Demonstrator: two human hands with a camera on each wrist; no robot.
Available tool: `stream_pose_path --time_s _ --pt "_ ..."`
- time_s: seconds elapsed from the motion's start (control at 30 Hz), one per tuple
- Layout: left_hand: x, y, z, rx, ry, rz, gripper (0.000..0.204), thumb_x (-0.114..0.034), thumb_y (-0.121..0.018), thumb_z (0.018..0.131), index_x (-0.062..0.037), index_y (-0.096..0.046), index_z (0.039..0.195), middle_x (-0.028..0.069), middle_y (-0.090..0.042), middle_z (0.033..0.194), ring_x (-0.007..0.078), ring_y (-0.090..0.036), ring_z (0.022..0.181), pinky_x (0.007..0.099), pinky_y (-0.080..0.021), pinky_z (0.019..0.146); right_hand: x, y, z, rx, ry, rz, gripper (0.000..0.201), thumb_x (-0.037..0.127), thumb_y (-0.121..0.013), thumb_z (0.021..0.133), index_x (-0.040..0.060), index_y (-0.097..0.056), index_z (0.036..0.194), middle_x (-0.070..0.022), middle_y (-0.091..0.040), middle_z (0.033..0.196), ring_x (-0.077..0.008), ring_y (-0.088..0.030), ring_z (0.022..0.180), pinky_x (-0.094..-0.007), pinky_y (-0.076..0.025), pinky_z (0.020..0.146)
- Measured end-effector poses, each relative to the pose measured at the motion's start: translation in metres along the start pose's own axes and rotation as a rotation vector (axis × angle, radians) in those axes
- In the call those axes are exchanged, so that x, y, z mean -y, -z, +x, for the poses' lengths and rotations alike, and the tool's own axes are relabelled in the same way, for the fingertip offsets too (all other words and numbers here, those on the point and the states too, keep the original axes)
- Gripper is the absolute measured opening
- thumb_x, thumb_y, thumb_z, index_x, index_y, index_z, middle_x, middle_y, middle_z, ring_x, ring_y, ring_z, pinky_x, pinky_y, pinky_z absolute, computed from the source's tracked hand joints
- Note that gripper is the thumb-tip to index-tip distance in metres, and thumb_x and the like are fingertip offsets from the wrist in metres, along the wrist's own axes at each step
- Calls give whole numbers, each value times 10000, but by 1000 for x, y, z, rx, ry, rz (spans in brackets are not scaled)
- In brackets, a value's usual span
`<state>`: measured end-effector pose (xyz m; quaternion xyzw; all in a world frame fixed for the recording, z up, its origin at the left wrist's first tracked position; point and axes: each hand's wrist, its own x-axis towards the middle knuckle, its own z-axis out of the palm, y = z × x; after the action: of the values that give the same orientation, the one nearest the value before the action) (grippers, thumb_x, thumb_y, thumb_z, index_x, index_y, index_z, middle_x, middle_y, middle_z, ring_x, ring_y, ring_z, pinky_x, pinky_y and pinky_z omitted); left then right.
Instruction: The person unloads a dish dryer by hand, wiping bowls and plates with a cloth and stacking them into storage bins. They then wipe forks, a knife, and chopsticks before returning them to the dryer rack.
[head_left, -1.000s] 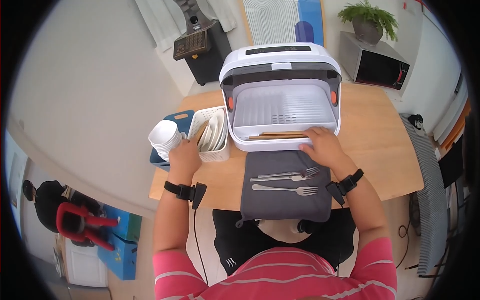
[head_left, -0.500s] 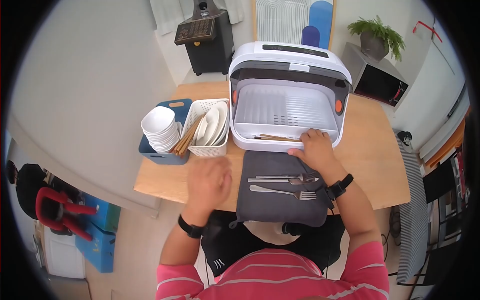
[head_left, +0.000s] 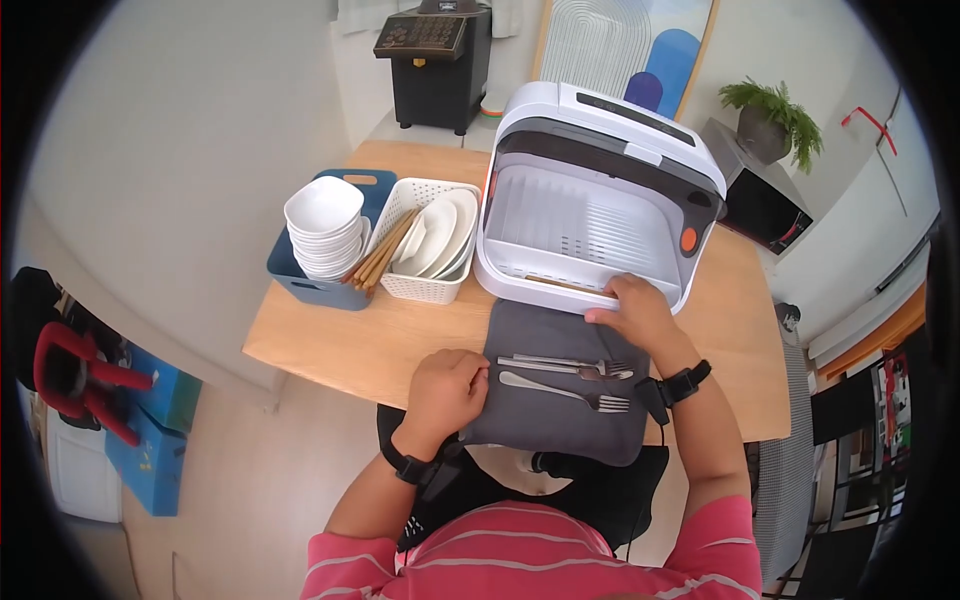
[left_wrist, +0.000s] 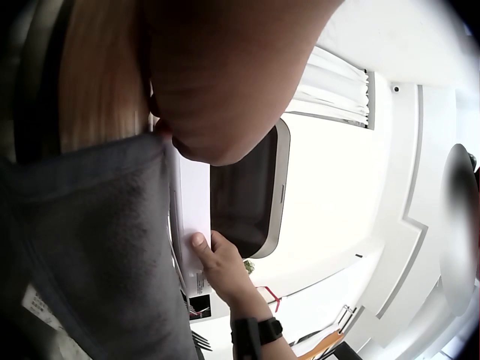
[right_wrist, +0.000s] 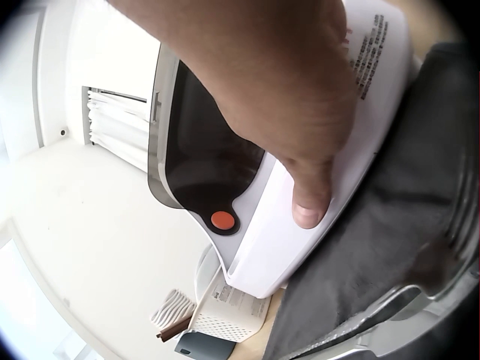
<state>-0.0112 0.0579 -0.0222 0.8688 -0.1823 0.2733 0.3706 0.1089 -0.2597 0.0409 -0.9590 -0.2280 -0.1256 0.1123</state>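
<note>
My right hand [head_left: 642, 308] lies over the front rim of a white dish sterilizer [head_left: 540, 292], thumb against the outside wall, fingers hooked inside. A wooden chopstick [head_left: 565, 286] in its front tray runs up to those fingers. My left hand [head_left: 448, 392], fingers loosely curled, hovers at the left edge of a grey cloth [head_left: 560, 425]; no object shows in it, though its fingertips are partly hidden. On the cloth lie a fork [head_left: 560, 391] and other metal cutlery [head_left: 560, 366].
Left of the sterilizer stand a white basket [head_left: 415, 290] with plates and a blue basket [head_left: 310, 292] with stacked white bowls [head_left: 325, 215]. More chopsticks [head_left: 380, 258] lean between them. A microwave [head_left: 765, 200] is behind right. The sterilizer's dark lid [head_left: 600, 142] is raised.
My left hand has left the chopsticks by the baskets and moved right and toward me, to the cloth's edge. My right hand has stayed at the sterilizer's front rim.
</note>
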Motion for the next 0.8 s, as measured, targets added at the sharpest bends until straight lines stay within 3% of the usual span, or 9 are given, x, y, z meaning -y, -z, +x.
stream_pose_path --time_s 0.37,0.47,0.63,0.8 --pt "-2 2 -1 16 7 20 116 -24 -720 772 -51 -707 884 101 -714 850 310 -679 813 423 -535 742 2 -2 -2 -37 61 -71 556 501 -836 744 13 -701 974 -165 -702 943 -376 -682 901 -451 -547 791" --pt "-1 1 0 -21 -23 13 105 -27 -702 760 -50 -696 862 103 -689 812 306 -656 770 422 -526 720 1 1 3 -4 25 -29 607 570 -796 766 7 -699 971 -185 -703 941 -386 -683 913 -462 -544 791" --pt "-1 1 -1 -24 -17 13 105 -29 -704 757 -52 -698 860 101 -691 809 303 -658 766 422 -527 722 2 6 17 230 -48 -50 734 702 -702 787 -10 -689 963 -209 -702 938 -418 -679 924 -483 -532 815" --pt "-1 2 -1 4 5 18 112 -20 -715 770 -55 -708 877 100 -712 843 312 -674 792 422 -533 735 3 2 14 164 -29 -20 709 683 -712 790 -11 -685 934 -204 -702 918 -416 -678 922 -484 -529 816"
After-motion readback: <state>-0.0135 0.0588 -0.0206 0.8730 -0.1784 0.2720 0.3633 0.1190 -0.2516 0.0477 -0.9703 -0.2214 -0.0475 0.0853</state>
